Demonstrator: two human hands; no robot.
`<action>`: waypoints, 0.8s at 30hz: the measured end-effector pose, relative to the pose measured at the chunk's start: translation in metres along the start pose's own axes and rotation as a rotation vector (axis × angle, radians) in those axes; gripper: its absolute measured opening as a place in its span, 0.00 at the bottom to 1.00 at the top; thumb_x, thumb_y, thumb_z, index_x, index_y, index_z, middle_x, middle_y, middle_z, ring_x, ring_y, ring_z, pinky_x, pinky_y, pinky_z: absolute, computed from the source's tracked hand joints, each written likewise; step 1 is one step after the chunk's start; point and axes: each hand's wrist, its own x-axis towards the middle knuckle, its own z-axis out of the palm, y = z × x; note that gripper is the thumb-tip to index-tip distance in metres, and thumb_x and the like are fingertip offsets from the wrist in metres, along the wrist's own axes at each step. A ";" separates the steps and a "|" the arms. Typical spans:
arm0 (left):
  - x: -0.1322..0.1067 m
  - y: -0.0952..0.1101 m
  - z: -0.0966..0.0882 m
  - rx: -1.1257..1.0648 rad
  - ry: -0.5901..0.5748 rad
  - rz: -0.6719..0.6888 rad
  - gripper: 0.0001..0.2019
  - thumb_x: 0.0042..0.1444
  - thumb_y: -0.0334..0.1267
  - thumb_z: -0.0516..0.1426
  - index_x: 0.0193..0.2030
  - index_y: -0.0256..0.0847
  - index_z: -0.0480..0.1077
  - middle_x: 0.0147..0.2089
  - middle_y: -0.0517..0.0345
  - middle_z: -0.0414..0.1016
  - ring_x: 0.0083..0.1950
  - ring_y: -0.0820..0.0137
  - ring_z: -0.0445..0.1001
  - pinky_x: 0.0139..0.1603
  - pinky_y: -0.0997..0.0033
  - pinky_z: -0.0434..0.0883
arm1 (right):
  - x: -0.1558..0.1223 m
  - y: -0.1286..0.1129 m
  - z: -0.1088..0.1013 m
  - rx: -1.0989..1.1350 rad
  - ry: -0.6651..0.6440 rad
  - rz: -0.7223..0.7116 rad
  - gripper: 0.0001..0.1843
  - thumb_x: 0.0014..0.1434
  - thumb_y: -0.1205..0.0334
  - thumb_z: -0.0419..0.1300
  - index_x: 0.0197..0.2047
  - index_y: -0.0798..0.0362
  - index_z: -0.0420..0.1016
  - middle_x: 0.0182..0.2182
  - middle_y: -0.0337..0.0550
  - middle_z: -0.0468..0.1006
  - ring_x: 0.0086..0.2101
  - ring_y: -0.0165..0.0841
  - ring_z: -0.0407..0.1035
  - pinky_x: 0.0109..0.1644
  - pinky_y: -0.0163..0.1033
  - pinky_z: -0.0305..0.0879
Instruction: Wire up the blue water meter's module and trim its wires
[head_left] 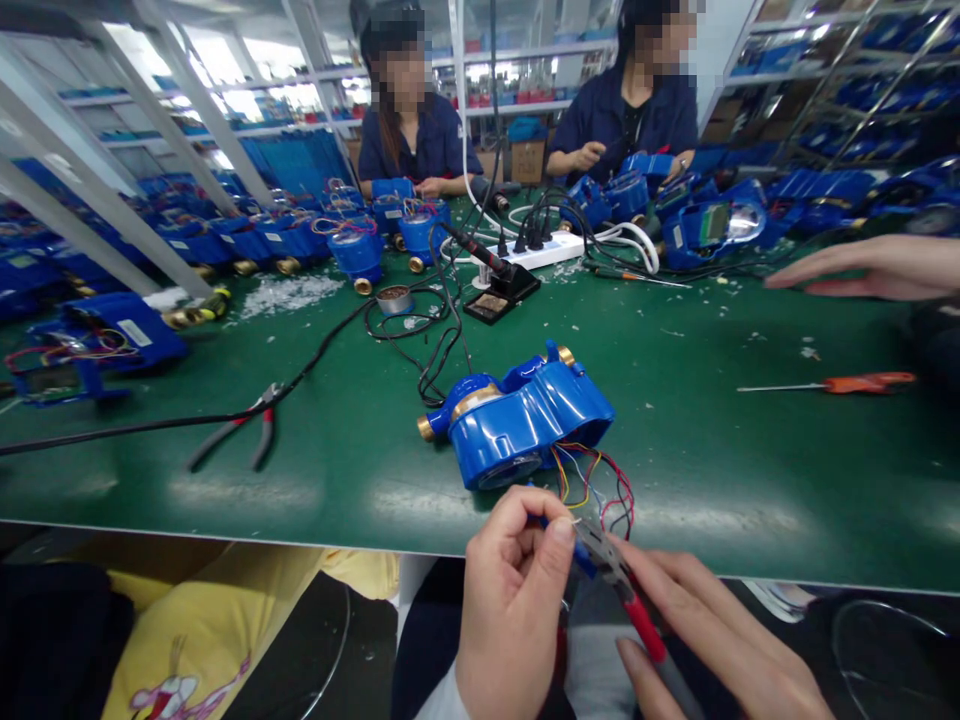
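My left hand is closed in a pinch at the table's front edge; what its fingers hold is mostly hidden, with a bit of blue showing behind them. My right hand grips red-handled pliers, their jaws reaching the left thumb tip, where a tiny pale end shows. Just beyond both hands, a blue water meter with brass ends lies tilted on the green table. Red, yellow, black and white wires come out of its housing toward my hands.
A second pair of pliers lies left beside a black cable. Behind the meter are a soldering iron stand, a round tin and a power strip. An orange screwdriver and another person's hand are at right. Two people sit opposite.
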 end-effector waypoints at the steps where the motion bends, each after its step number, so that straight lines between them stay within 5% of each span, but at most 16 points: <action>1: 0.000 0.000 0.000 0.004 0.000 -0.006 0.12 0.59 0.45 0.56 0.31 0.39 0.66 0.26 0.66 0.61 0.26 0.77 0.59 0.27 0.79 0.58 | 0.001 0.000 0.000 0.011 0.003 0.004 0.24 0.60 0.68 0.53 0.60 0.59 0.61 0.46 0.49 0.76 0.45 0.34 0.74 0.47 0.29 0.73; 24: 0.002 0.005 -0.002 0.046 -0.013 -0.034 0.14 0.57 0.48 0.58 0.30 0.38 0.66 0.22 0.68 0.58 0.22 0.79 0.53 0.22 0.80 0.54 | 0.005 0.000 -0.001 0.142 0.064 0.078 0.20 0.59 0.68 0.53 0.55 0.55 0.69 0.44 0.46 0.78 0.44 0.32 0.75 0.44 0.26 0.73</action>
